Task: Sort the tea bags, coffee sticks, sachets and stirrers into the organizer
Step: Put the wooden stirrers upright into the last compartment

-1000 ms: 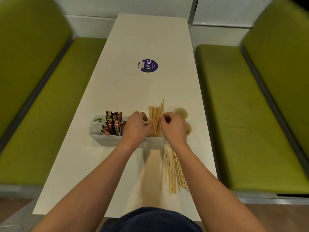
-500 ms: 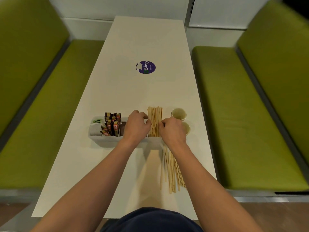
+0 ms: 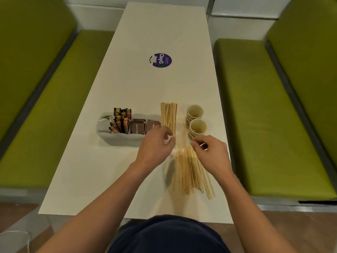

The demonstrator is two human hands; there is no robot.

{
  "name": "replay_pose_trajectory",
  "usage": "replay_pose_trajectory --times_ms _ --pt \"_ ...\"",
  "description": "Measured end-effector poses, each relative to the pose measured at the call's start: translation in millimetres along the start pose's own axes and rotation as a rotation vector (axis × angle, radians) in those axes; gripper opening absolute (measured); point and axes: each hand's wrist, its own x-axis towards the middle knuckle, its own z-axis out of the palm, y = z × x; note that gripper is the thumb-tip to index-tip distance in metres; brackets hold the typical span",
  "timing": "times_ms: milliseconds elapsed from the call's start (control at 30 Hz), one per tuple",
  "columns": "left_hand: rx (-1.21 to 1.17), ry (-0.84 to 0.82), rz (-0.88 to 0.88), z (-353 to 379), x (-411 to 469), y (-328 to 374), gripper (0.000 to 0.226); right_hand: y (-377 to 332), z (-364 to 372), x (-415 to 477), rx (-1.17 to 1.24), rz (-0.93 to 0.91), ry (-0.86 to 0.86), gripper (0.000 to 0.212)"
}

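**Right hand (image 3: 211,152) quits organizer (image 3: 120,140) for loose pile**

On the table (image 3: 127,84), organizer holds coffee sticks (image 3: 121,119), sachets (image 3: 137,126) & upright stirrers (image 3: 168,114) at its right end, w/ loose stirrers (image 3: 189,170) lying just in front. Left hand (image 3: 156,145), fingers curled, stays at the upright bundle's base; whether it grips, I can't tell. Right hand is now curled over the loose ends; grip unconfirmed. My read: next batch due, approx. half left.
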Motion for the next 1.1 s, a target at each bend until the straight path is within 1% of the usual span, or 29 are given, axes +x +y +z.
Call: replay_pose_trajectory --times_ms 67,167,267,333,400,500,567,667,833,967,1100 --pt "-0.025 -0.114 -0.085 16 -16 0 0.021 21 -1 -9 -0.042 0.078 -0.013 0.02" --pt "-0.004 -0.206 -0.211 41 -32 -3 0.025 47 4 -21 -0.093 0.183 -0.069 0.035" --pt "0.068 -0.239 -0.277 60 -41 2 0.03 62 10 -30 -0.148 0.213 -0.073 0.045" --pt "0.137 -0.228 -0.287 69 -44 8 0.036 64 13 -31 -0.172 0.214 -0.061 0.047" --pt "0.185 -0.209 -0.295 75 -45 15 0.04 64 17 -29 -0.187 0.21 -0.07 0.045" --pt "0.185 -0.202 -0.329 79 -43 22 0.032 63 21 -24 -0.197 0.216 -0.076 0.031" --pt "0.13 -0.209 -0.377 80 -42 22 0.022 62 22 -21 -0.201 0.226 -0.088 0.021" --pt "0.019 -0.209 -0.448 77 -39 21 0.013 61 23 -18 -0.179 0.252 -0.101 0.015" --pt "-0.109 -0.208 -0.51 71 -36 17 0.014 66 20 -15 -0.096 0.272 -0.119 0.012" --pt "-0.19 -0.227 -0.501 60 -36 18 0.014 67 17 -13 0.026 0.267 -0.139 0.008" --pt "-0.324 -0.205 -0.419 39 -38 24 0.01 62 8 -14 0.181 0.224 -0.102 0.007"
